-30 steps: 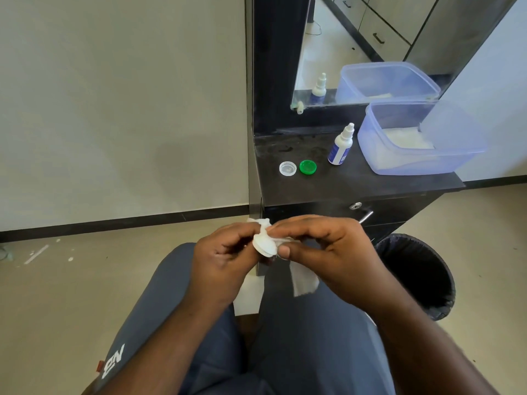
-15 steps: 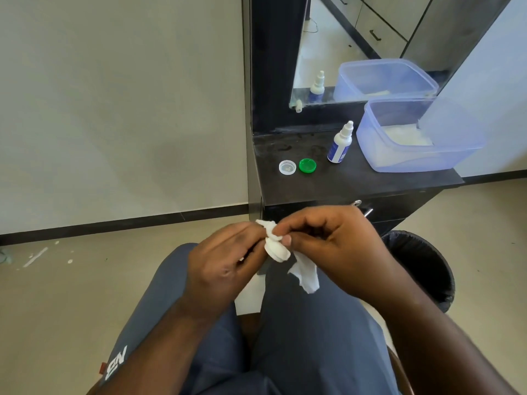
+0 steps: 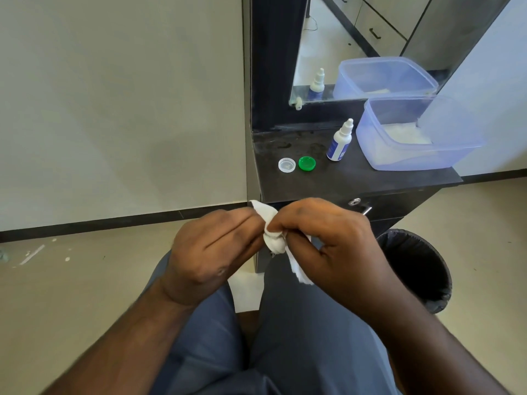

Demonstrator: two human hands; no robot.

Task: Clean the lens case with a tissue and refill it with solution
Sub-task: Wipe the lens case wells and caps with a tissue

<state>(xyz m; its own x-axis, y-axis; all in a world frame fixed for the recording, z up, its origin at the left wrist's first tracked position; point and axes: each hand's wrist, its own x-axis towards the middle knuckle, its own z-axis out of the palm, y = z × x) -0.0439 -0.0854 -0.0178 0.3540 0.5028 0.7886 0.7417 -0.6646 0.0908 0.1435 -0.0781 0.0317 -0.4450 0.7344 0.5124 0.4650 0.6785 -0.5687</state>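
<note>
My left hand [image 3: 212, 249] and my right hand [image 3: 328, 246] meet over my lap. Between them sits the white lens case [image 3: 275, 244], wrapped in a white tissue [image 3: 263, 215]. The left fingers grip the case from the left. The right fingers pinch the tissue against it, and a loose tissue end hangs below. Most of the case is hidden. On the black counter [image 3: 356, 181] lie a clear cap [image 3: 287, 165] and a green cap [image 3: 306, 163], side by side. A white solution bottle [image 3: 339, 141] with a blue label stands upright to their right.
A translucent blue plastic tub [image 3: 410, 159] holding white tissues sits on the counter's right. A mirror [image 3: 370, 38] stands behind it. A black bin [image 3: 419, 269] stands on the floor right of my knees. The counter has a drawer with a lock [image 3: 355, 201].
Both hands have lifted slightly and turned the case. The tissue now covers more of it, with a corner sticking up above the fingers.
</note>
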